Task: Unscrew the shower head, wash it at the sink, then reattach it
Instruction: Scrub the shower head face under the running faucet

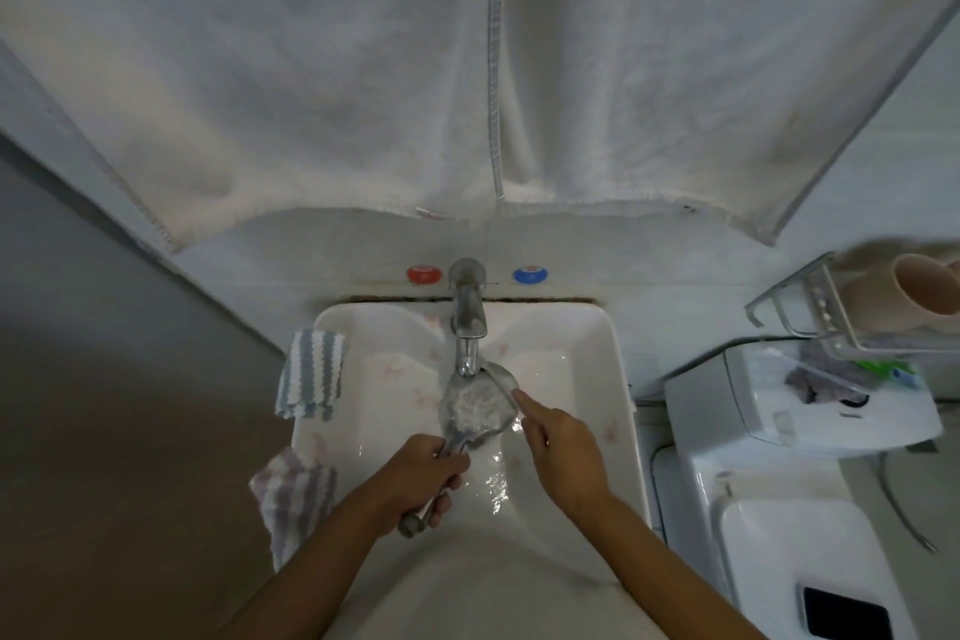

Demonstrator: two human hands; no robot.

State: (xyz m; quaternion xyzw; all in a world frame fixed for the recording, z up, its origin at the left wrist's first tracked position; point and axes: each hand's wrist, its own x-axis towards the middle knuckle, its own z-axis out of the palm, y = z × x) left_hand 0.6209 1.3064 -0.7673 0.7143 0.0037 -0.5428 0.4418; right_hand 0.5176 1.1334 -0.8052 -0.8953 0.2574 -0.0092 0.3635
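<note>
A chrome shower head (475,405) lies face up under the chrome tap (467,322) over the white sink (597,359), and water runs onto its face. My left hand (421,476) grips its handle, whose threaded end sticks out below my fist. My right hand (563,447) reaches in from the right with the forefinger stretched out, its tip touching the right edge of the shower head's face.
Two striped cloths (311,374) (293,494) hang over the sink's left rim. Red (424,273) and blue (530,274) knobs flank the tap. White towels (467,68) hang above. A toilet cistern (800,405) and a wire rack holding a pink cup (924,294) stand at the right.
</note>
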